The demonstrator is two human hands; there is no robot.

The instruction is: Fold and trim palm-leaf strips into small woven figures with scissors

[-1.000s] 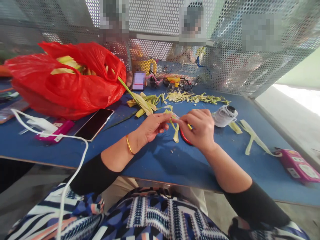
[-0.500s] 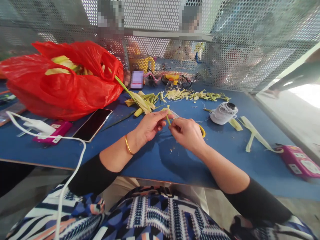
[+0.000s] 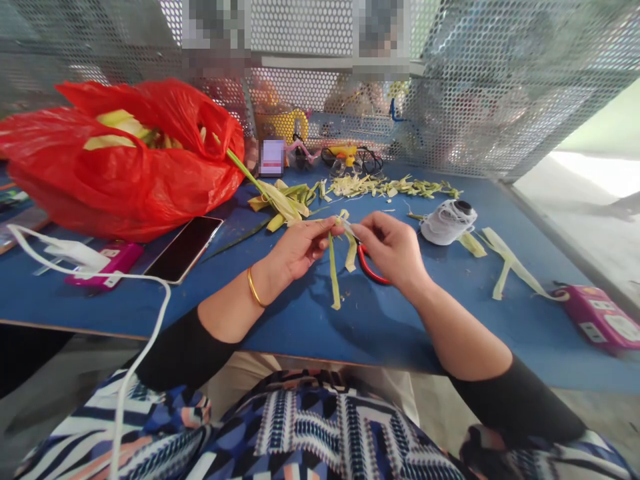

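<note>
My left hand [image 3: 305, 248] is closed in a pinch on pale green corn husk strips. One strip [image 3: 334, 277] hangs down from its fingertips over the blue table, and a shorter strip [image 3: 351, 252] dangles just to the right. My right hand [image 3: 393, 250] is closed too, its thumb and fingers pinching a whitish end of the husk close to the left fingertips. Exactly how the strips cross there is too small to make out. Below the right hand lies a red handle [image 3: 369, 267], partly covered, apparently of scissors.
A red plastic bag [image 3: 165, 180] of husks stands at the left, near a dark phone [image 3: 186, 250] and white cable [image 3: 160, 313]. Husk scraps [image 3: 400, 185] lie along the back. A white thread spool [image 3: 447, 224] and a magenta box [image 3: 603, 317] are at the right. Perforated metal panels [image 3: 300, 33] rise behind.
My right hand has risen slightly and shifted right, its fingers now extended toward the left fingertips. Two husk strips now hang down between the hands, and the red handle has come into view.
</note>
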